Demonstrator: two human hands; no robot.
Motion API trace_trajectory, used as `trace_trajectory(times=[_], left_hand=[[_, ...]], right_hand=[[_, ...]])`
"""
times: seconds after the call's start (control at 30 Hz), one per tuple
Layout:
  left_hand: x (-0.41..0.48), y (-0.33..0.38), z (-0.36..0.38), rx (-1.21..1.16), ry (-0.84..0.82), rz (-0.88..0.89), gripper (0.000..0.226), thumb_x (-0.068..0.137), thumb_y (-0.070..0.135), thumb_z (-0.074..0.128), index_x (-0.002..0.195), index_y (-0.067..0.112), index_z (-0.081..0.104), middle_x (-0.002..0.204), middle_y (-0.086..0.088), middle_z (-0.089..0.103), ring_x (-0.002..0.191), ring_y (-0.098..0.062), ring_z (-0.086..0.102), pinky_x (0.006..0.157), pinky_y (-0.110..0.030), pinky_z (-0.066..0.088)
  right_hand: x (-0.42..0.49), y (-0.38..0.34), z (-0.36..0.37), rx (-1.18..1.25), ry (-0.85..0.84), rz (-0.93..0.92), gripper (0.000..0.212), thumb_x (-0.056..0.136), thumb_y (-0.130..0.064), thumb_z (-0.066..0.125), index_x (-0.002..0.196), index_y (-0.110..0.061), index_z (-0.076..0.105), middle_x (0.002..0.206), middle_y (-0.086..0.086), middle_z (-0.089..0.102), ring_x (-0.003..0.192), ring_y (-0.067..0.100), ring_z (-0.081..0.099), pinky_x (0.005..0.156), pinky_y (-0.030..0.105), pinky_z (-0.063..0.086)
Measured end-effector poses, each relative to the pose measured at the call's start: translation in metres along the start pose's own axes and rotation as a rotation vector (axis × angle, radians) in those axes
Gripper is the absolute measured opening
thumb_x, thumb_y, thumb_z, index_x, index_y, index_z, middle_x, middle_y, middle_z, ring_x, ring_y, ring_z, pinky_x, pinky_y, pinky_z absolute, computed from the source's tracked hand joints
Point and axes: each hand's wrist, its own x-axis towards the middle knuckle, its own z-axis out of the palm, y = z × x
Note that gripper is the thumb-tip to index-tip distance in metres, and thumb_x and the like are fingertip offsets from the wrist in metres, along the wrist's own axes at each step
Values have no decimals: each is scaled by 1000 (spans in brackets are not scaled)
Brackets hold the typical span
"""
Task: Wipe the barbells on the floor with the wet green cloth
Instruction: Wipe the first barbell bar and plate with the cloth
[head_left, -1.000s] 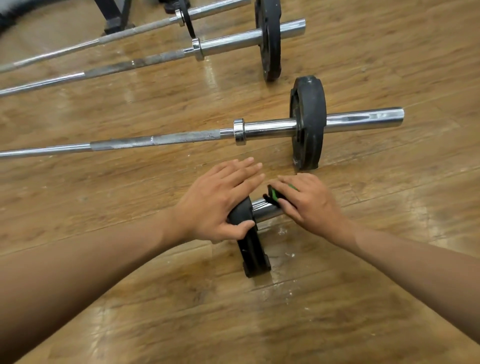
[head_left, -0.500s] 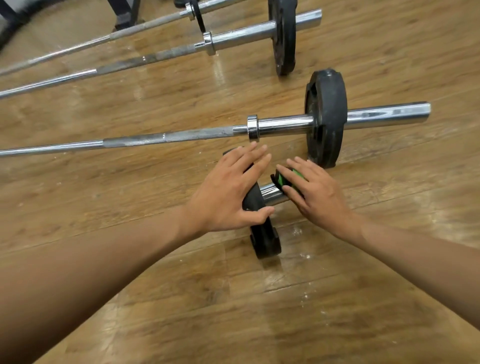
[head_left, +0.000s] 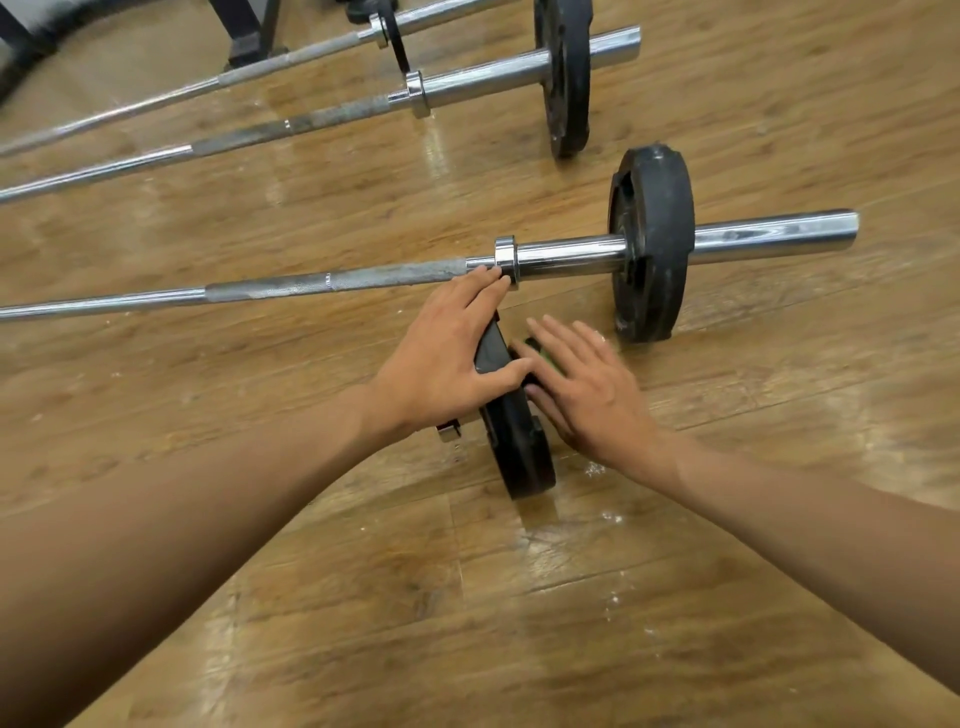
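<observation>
Shows only a green sliver of the cloth (head_left: 546, 358) between fingers of the right hand (head_left: 587, 395) (rest covered). Hides the sleeve of the nearest barbell (head_left: 514, 452) under both hands, its shaft behind the left forearm (head_left: 208, 519). Cuts the farther barbells (head_left: 311, 283) off at the left edge.

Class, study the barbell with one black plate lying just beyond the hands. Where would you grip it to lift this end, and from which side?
Probably the rough knurled shaft just inboard of the collar, coming from above on the near side: the plate holds it off the floor, so fingers can wrap under; the sleeve is smooth and thicker.
</observation>
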Motion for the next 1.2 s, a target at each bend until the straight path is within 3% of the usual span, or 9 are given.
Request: trace_trajectory(times=[0.1,0.27,0.47,0.6,0.8,0.9,0.97,1.1,1.2], left_hand=[[-2,1,2,4,2,0,96,88,69,46,158,2,40,164,-16,37,154,-30,30,127,-48,25],[-3,1,6,-1,23,3,99,88,71,50,157,1,41,163,-16,38,156,-29,28,131,-44,14],[-10,7,10,30,58,67,100,88,72,51,155,-1,42,162,-19,40,155,-33,29,131,-47,13],[-21,16,15,49,97,111,99,88,69,53,153,-5,43,161,-24,40,155,-38,27,130,-51,10],[-44,34,19,112,114,199,93,91,64,52,153,-5,42,163,-24,35,157,-36,23,130,-51,13],[-54,37,19,126,96,251,92,92,62,54,155,-4,40,165,-21,33,159,-34,20,130,-49,13],[-56,37,19,133,89,262,92,92,61,54,155,-4,40,165,-21,34,159,-34,21,130,-49,14],[-57,39,17,159,95,253,91,91,61,55,154,-4,41,164,-21,36,158,-34,22,131,-47,13],[-56,40,17,165,96,255,90,92,60,54,154,-4,41,163,-21,36,158,-35,23,131,-46,13]], right_hand=[[-5,25,-6,-62,-46,-194,55,113,-45,33,157,-13,43,161,14,43,152,29,37,126,47,27],[20,8,-8,60,-1,314,57,108,-46,32,139,-10,63,143,13,62,146,30,45,125,49,25],[-2,17,-12,-30,-39,-68,49,111,-40,33,140,-12,61,140,12,63,136,28,54,120,45,33],[21,10,-17,66,-62,431,43,103,-37,37,102,-13,73,96,7,72,98,27,66,112,46,38],[-13,15,-20,21,-66,-21,43,107,-37,38,130,-14,66,112,5,70,99,26,64,92,45,47],[-13,24,-24,73,-29,227,41,104,-37,36,103,-13,70,90,4,69,86,29,65,89,45,44],[-15,4,-21,14,16,318,39,103,-35,37,101,-12,69,93,6,67,87,30,63,89,44,43],[-23,-25,-19,-2,-5,108,40,103,-32,42,128,-8,64,125,13,65,108,32,60,96,46,45],[-22,-20,-20,-7,18,69,41,104,-32,44,132,-8,62,127,13,65,111,32,62,96,45,45]])
